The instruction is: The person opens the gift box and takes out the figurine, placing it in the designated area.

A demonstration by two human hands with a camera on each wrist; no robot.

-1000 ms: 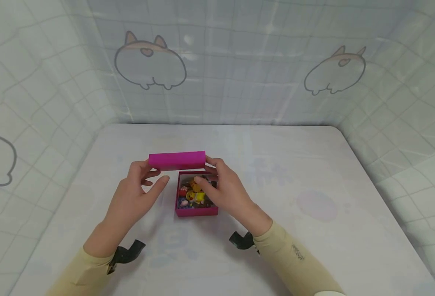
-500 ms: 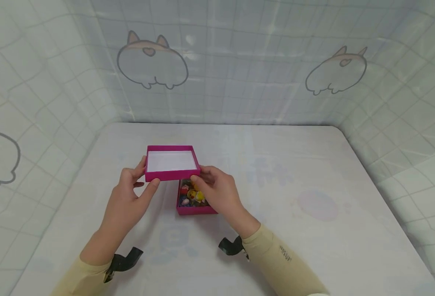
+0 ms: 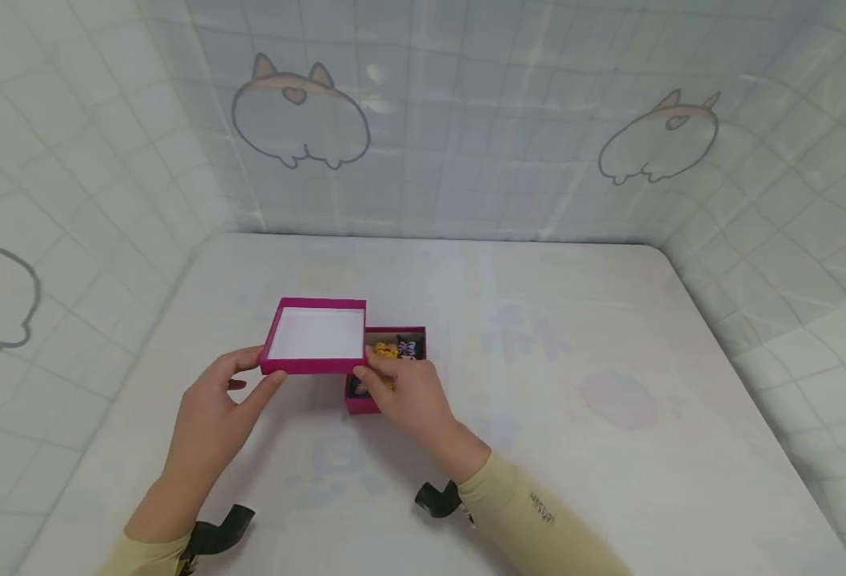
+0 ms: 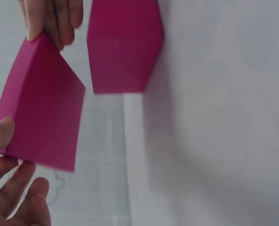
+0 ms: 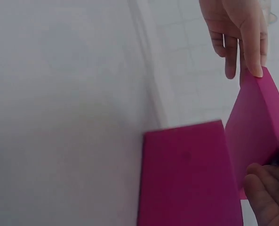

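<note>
A person holds a magenta box lid (image 3: 315,336) with both hands, turned upside down so its white inside faces up, just to the left of and slightly above the open magenta box (image 3: 387,370) it belongs to. The left hand (image 3: 214,416) pinches the lid's near left corner, thumb on the near wall and fingers (image 3: 239,362) curled along its left side. The right hand (image 3: 405,396) pinches the near right corner, its fingers lying over the front half of the box and hiding that part. The step in hand seems to be carrying the removed lid aside; the next move probably calls for lowering it flat onto the worktop (image 3: 574,384) left of the fingers, clear of the box, before both grips let go. The lid is a shallow square tray, bright magenta outside with low walls; the wrist views show its plain magenta outer face (image 4: 43,115) held at opposite corners. The box sits on the pale worktop under the right fingers, matching in colour, and holds small colourful toy figures (image 3: 397,350), yellow and purple among them, too small to identify.
</note>
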